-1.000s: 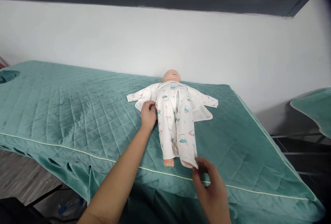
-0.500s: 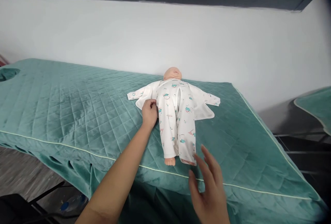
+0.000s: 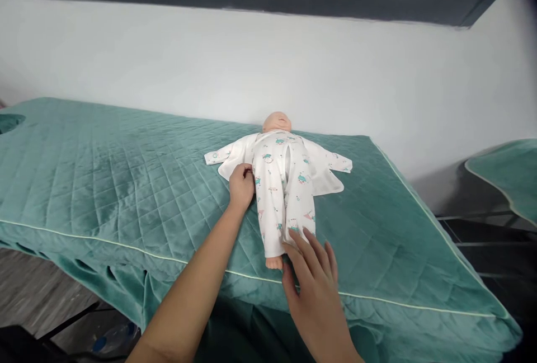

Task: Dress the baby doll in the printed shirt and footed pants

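A baby doll [image 3: 277,122] lies on its back on a teal quilted bed [image 3: 126,184], head toward the wall. It wears a white printed sleepsuit [image 3: 282,189], with a white printed jacket spread open under it. My left hand [image 3: 241,185] pinches the sleepsuit's edge at the doll's left side near the waist. My right hand [image 3: 312,279] lies with fingers stretched flat over the lower end of the right trouser leg, covering it. One bare doll foot [image 3: 274,263] sticks out just left of that hand.
The bed's near edge has a pale piping line [image 3: 398,302] and drops off toward me. A white wall [image 3: 293,72] runs right behind the doll. A second teal-covered bed [image 3: 509,175] stands at the right, across a dark gap.
My right hand let go of the trouser cuff, opened, and moved left and up to lie flat on the lower leg. My left hand has stayed where it was.
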A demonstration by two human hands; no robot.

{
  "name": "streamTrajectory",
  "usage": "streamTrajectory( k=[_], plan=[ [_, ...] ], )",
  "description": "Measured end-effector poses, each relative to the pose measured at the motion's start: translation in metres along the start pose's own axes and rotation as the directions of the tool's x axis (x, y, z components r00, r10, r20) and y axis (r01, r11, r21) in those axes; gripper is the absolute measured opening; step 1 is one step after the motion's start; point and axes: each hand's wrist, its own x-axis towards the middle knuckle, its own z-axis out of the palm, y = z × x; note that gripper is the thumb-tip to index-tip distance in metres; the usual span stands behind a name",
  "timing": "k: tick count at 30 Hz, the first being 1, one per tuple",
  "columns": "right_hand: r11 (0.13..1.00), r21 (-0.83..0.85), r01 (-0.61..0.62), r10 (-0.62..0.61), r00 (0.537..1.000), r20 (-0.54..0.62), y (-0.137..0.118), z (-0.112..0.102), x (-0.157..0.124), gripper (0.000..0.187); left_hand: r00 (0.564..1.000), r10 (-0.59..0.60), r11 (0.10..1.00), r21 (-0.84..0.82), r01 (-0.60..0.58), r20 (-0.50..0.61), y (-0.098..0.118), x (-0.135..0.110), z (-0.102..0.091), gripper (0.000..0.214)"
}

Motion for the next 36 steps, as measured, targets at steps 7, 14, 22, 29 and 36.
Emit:
streamTrajectory(
  k=[7,14,22,29,36],
  plan=[
    [0.995,-0.019,-0.101,0.101,0.995,-0.007,-0.003,0.010,0.021,0.019,1.000,0.001,1.000,-0.020,-0.001,0.006,0.000,-0.001,0.000,0.024],
    [0.990,0.127,0.054,-0.053,0.999,-0.012,-0.005,-0.006,0.022,0.012,0.997,-0.040,0.995,-0.099,0.034,-0.059,0.006,-0.003,0.000,0.021],
    [0.980,0.181,0.080,-0.072,0.996,-0.049,-0.017,-0.017,0.026,0.012,0.999,-0.041,0.999,-0.012,0.041,0.024,0.017,-0.005,-0.004,0.022],
    [0.980,0.201,0.014,-0.001,0.998,-0.060,-0.008,-0.005,0.017,0.010,0.992,-0.052,0.988,-0.142,0.068,0.111,0.009,-0.004,-0.001,0.024],
    [0.981,0.182,-0.061,0.077,0.993,-0.084,0.006,0.009,0.003,0.019,0.989,-0.115,0.989,-0.102,0.106,-0.088,0.009,-0.004,-0.003,0.014]
  ],
)
